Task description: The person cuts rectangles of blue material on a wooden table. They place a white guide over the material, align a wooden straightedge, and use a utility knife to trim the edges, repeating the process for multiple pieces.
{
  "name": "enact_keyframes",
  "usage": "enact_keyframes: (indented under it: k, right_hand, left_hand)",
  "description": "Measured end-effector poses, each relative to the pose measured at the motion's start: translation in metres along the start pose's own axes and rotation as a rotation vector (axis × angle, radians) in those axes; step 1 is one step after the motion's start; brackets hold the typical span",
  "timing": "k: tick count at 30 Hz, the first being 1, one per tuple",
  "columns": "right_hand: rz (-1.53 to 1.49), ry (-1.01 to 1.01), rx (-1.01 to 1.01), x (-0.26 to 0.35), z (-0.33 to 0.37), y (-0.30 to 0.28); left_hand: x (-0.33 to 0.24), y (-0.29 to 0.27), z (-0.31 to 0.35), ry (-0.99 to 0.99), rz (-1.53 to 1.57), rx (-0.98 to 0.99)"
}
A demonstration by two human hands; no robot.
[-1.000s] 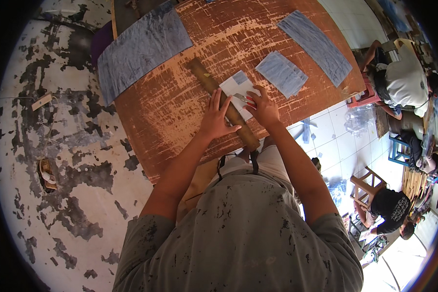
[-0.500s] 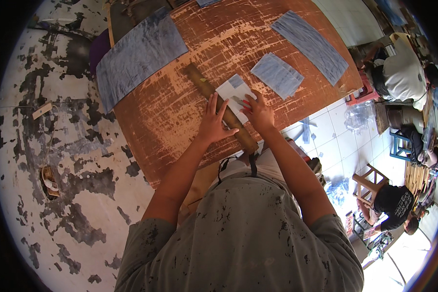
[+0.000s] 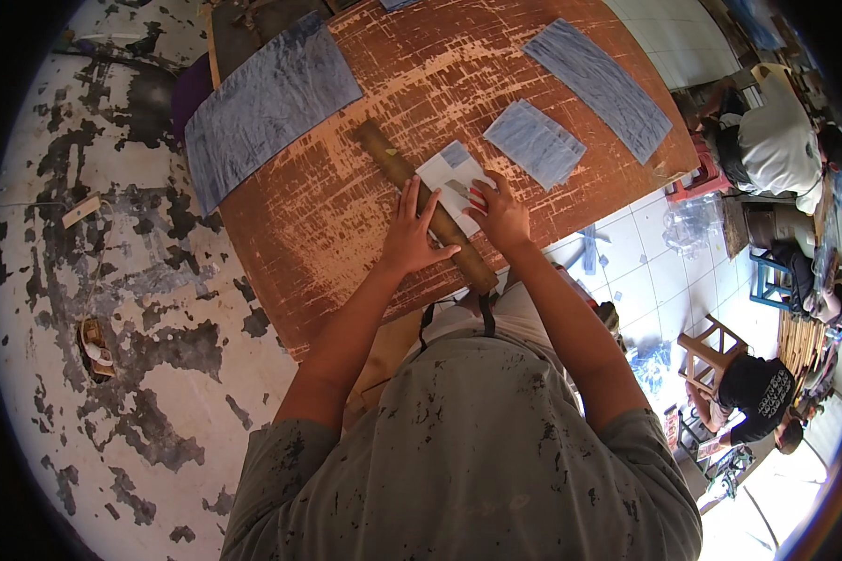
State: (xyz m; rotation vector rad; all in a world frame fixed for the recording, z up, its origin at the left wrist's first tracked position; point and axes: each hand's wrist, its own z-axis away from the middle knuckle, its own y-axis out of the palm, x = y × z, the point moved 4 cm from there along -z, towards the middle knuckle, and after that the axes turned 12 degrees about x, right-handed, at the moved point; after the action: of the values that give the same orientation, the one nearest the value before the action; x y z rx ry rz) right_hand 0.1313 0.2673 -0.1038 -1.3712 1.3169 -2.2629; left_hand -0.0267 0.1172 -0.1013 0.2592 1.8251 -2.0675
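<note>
A large grey-blue sheet (image 3: 267,103) is lying flat at the far left of the worn brown tabletop (image 3: 346,243), well apart from the hands. Moving rightward, the left hand (image 3: 410,234) is pressing down on a long brown roller-like stick (image 3: 421,201) that is running diagonally across the board, its fingers spread open and flat, gripping nothing. Just beside it, the right hand (image 3: 498,213) is resting on a small white and grey sheet (image 3: 454,178) lying against the stick, fingers curled loosely over the sheet's near edge; whether they are pinching it I cannot tell. The step in hand seems to be lining the small sheet up against the stick. The next move is likely calling for even pressure from both hands. Farther right, two more grey-blue sheets (image 3: 533,140) (image 3: 594,84) are lying untouched.
</note>
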Motion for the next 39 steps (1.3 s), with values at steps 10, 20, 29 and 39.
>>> enact_keyframes:
  k: [10,20,29,39]
  right_hand:
    - [-0.011,0.015,0.024,0.0006,-0.0012,-0.0001]
    - [-0.027,0.03,0.021,0.0014,0.0007,0.0017]
    - [-0.089,0.009,-0.034,0.0047,0.0033,-0.0017]
    - [-0.085,0.0,-0.092,-0.0021,0.0051,-0.0014]
  left_hand:
    - [0.0004,0.0013,-0.0005,0.003,0.014,-0.004]
    - [0.0007,0.0014,-0.0012,-0.051,-0.021,0.072]
    - [0.0006,0.0012,-0.0021,-0.039,-0.045,0.07]
    - [0.0003,0.0017,-0.0021,-0.021,-0.037,0.034]
